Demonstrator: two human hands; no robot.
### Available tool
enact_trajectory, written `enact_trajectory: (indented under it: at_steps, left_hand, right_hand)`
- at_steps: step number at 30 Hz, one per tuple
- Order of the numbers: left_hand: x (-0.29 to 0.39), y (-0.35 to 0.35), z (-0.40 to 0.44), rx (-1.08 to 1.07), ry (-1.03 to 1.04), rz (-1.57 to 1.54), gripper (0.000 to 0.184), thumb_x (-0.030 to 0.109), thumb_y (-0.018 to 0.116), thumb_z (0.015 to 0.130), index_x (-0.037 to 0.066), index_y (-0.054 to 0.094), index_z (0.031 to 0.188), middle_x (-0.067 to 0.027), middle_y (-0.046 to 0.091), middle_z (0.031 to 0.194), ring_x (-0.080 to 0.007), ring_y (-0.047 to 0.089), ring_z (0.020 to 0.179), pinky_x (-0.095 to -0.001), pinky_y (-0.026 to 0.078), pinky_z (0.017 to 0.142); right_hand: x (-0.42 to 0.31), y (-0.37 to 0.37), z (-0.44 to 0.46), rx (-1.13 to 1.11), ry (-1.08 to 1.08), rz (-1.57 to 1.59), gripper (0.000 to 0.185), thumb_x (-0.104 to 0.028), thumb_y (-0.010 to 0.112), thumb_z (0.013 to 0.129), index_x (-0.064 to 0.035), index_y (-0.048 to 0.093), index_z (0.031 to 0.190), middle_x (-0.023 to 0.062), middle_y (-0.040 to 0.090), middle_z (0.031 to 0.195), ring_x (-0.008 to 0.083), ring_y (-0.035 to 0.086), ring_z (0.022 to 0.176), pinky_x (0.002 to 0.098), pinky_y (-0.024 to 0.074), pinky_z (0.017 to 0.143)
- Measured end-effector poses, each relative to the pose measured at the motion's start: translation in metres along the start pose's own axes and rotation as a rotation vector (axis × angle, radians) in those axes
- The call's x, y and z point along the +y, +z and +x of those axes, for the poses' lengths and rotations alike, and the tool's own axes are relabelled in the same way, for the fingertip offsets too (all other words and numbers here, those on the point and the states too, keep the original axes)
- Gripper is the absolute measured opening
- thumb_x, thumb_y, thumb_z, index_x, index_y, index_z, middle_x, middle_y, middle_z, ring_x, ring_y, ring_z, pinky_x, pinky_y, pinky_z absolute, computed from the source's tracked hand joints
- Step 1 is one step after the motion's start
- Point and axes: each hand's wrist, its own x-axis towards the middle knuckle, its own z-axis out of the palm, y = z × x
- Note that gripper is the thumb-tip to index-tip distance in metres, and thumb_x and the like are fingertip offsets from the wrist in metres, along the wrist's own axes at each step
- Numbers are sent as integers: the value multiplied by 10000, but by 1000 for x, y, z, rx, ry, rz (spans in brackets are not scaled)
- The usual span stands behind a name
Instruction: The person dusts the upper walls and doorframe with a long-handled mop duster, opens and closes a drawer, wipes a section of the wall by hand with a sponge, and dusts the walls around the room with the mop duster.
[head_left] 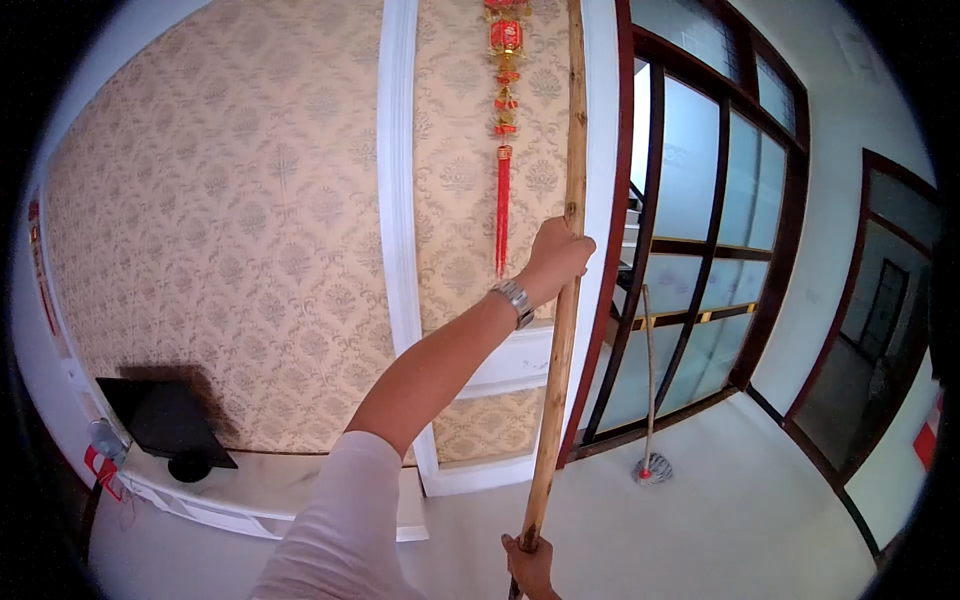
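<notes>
A long wooden pole [556,400] stands nearly upright in front of me, leaning slightly to the right at its top. My left hand [556,258] is wrapped around its upper part, arm stretched out, with a metal watch [515,303] on the wrist. Lower down, at the bottom edge of the view, my right hand [531,566] grips the same pole. Both ends of the pole lie outside the picture. Behind it hangs a red and gold tasselled ornament [504,130] on the patterned wall.
A mop [652,468] leans against the dark-framed glass partition [690,170]. To the left, a black monitor [165,425] stands on a low white shelf [270,490]. A dark-framed doorway [865,310] is at the right. Pale floor [740,500] stretches below.
</notes>
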Motion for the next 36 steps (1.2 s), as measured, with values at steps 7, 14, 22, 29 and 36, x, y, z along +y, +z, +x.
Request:
enact_trajectory:
  at_steps: [7,14,22,29,36]
  left_hand:
    - [-28,19,43,10,-10,260,151,66,522,686,-83,549,692,-181,586,648,-256,599,567,-348,480,513]
    - [-19,10,22,41,-58,127,118,77,547,710,-31,522,669,-82,529,593,-180,526,491,-307,428,442]
    - [-18,-1,-6,89,-90,153,118,86,532,744,-24,498,720,-81,510,625,-171,508,493,-304,426,443]
    - [-21,2,-14,156,-85,158,124,45,520,729,-75,529,700,-130,541,586,-204,558,501,-323,441,440]
    - [-29,22,11,88,-60,132,163,91,552,734,-58,485,723,-84,510,608,-172,538,511,-292,443,452]
  right_hand:
    - [-25,-6,9,-119,330,261,263,-91,641,821,-62,442,650,5,429,484,93,388,370,257,321,348]
    - [-9,-11,14,-133,267,4,268,-136,644,828,-45,463,651,5,444,473,91,419,388,259,338,360]
    - [16,-12,-1,-143,264,-77,272,-160,672,805,-47,477,653,-8,460,494,84,443,418,242,361,399]
    - [4,-20,-14,33,-54,-130,351,-193,705,764,-37,455,574,-6,391,507,106,341,494,327,325,431]
    - [18,-41,6,-66,199,-115,279,-144,671,804,-55,461,644,-13,441,490,75,416,406,244,346,380]
